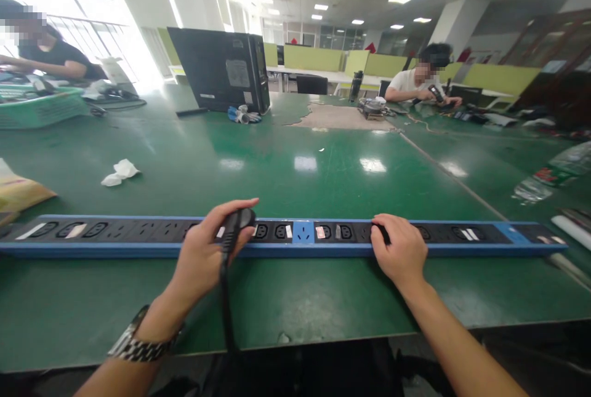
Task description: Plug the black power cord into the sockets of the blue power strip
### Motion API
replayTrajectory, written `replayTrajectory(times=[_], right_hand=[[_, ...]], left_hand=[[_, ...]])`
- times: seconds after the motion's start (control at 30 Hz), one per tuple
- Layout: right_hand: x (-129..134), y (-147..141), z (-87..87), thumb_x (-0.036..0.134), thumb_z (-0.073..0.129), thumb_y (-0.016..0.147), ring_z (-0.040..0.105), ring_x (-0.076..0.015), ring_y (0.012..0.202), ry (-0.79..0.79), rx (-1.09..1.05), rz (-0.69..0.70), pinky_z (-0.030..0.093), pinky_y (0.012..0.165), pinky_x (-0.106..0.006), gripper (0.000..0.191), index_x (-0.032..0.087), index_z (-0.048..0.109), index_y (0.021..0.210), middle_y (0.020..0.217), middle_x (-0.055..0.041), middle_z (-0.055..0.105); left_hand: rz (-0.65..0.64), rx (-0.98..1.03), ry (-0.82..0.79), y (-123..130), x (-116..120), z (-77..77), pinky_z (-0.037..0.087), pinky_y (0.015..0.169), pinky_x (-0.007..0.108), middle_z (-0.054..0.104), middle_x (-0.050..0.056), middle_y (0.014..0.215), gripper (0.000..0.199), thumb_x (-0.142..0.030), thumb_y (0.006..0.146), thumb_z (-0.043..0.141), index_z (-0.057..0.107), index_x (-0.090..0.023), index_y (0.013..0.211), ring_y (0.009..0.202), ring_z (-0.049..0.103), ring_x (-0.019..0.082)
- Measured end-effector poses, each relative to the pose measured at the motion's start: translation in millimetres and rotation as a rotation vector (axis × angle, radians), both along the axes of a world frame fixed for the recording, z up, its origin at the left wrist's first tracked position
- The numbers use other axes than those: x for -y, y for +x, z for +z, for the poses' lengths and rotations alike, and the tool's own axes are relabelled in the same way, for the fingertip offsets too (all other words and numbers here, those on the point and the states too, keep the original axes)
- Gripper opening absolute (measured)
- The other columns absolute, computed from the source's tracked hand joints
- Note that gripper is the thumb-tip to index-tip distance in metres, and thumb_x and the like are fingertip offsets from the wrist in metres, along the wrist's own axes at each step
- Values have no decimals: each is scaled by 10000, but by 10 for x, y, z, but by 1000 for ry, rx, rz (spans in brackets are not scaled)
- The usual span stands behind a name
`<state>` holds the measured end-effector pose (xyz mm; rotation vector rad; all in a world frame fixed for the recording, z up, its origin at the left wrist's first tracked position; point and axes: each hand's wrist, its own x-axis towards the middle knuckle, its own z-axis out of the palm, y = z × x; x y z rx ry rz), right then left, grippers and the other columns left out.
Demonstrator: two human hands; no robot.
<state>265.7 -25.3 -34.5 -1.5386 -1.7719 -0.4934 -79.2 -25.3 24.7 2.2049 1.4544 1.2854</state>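
Observation:
A long blue and black power strip [303,249] lies across the green table. Above its left-centre part, my left hand [207,249] holds a black plug [240,220], whose thick cable [225,298] hangs down toward the table's front edge. The thumb and fingers are closed round the plug. Right of the strip's light-blue socket, my right hand [399,246] rests on the strip with its fingers curled. A small dark thing shows between those fingers, too hidden to name.
A black computer case [221,71] stands at the back, with gloves [244,115] before it. Crumpled tissue [120,172] and a green basket [41,108] are on the left. A plastic bottle [551,175] lies right. Two people sit across the table.

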Motion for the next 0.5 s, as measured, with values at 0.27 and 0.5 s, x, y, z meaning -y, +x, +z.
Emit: replayTrajectory(times=[0.27,0.5], right_hand=[[20,-20,-4,248,511,882,655,-206,966,-27,-15,4,443,889,-327,189,182,685,918,1004,-54,733],[56,-48,112,293,543,878,646,-219,977,-30,-274,72,456,909,-359,173,187,679,873,992,-74,723]], left_hand=[[-197,-286,-47,693,-231,-189,471,965,464,701,88,1167,348,-348,871,667,643,-232,1199,1122,620,269],[-189,-167,9,715,-167,-126,466,943,419,711,61,1154,357,-319,867,670,613,-246,1212,1097,631,244]])
